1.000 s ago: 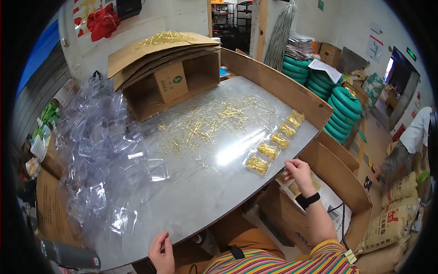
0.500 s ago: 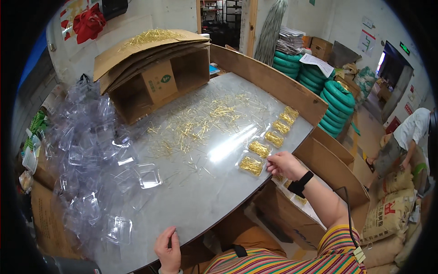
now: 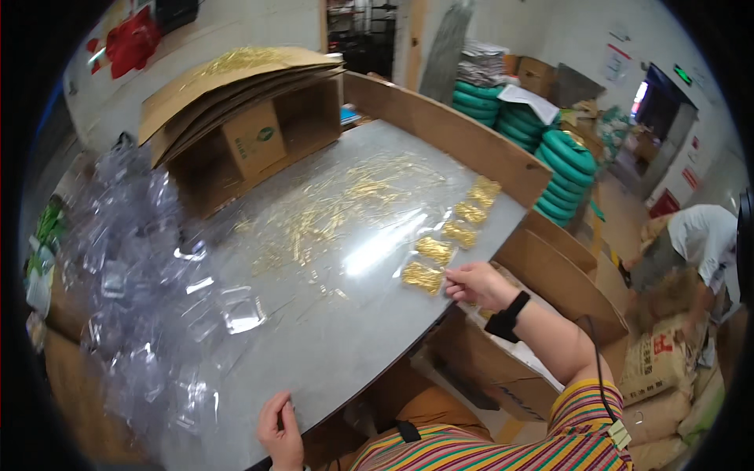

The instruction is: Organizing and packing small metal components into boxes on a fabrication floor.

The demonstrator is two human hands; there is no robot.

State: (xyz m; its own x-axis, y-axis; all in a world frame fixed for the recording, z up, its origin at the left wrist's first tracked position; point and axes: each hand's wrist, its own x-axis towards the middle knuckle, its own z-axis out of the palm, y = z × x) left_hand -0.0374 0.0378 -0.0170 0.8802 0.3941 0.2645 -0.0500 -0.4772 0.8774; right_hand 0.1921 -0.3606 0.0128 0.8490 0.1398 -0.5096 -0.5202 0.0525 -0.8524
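Observation:
Thin gold-coloured metal pins point(image 3: 353, 196) lie loose across the grey tabletop point(image 3: 314, 337). Along its right edge runs a row of small clear plastic boxes filled with such pins. At the box nearest me point(image 3: 422, 277), my right hand point(image 3: 475, 284) has its fingertips pinched together by the right corner. Whether they grip the box or a small piece is hidden. My left hand point(image 3: 280, 428) rests at the table's front edge, thumb apart from loosely bent fingers, with nothing in it. A heap of empty clear plastic boxes point(image 3: 133, 275) covers the table's left side.
A cardboard box point(image 3: 255, 141) with pins on top stands at the back. Cardboard strips point(image 3: 455, 141) border the far right edge. Below my right arm is an open carton point(image 3: 503, 377). Green coils point(image 3: 565, 173) are stacked beyond; a person point(image 3: 699, 243) bends over sacks point(image 3: 656, 361).
The whole view has shifted slightly left and blurred. My hands keep nearly the same places by the table edge and the nearest filled box. The person at the right has bent lower.

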